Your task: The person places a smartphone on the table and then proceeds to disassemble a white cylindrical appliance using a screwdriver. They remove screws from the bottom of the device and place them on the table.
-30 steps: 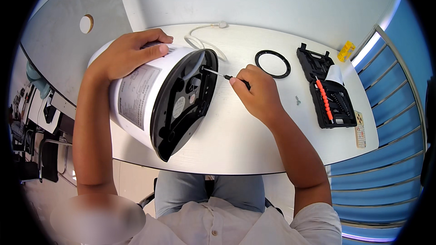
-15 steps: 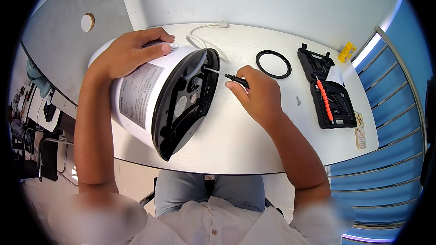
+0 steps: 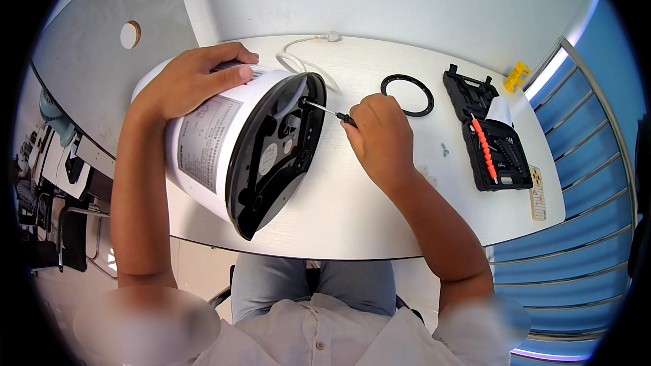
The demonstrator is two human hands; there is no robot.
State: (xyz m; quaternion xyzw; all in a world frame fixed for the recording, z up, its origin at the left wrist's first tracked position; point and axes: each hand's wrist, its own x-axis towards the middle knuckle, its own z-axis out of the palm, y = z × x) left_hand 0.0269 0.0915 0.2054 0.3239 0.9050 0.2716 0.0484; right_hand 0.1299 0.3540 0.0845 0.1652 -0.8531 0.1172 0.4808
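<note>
A white, rounded appliance (image 3: 258, 108) lies on its side on the table, its black underside (image 3: 277, 156) turned to the right. My left hand (image 3: 186, 83) grips the top of its body, thumb and fingers apart, near a printed label (image 3: 207, 142). In my right hand (image 3: 383, 137) is a screwdriver (image 3: 324, 108), the closed fingers hiding most of its black handle. Its metal shaft points left, with the tip at a hole near the upper edge of the underside. Whether a screw sits in that hole, I cannot tell.
Beyond my right hand lies a black ring (image 3: 430, 103). Several small screws (image 3: 445, 150) are near an open black tool case (image 3: 480, 179) with an orange flexible shaft (image 3: 485, 150). A remote control (image 3: 538, 202), a yellow box (image 3: 517, 76) and a white plug (image 3: 333, 36) lie near the table's edges.
My right hand has turned around the screwdriver's handle and now covers more of it. The screwdriver's tip stays at the same hole. My left hand and the appliance have hardly moved.
</note>
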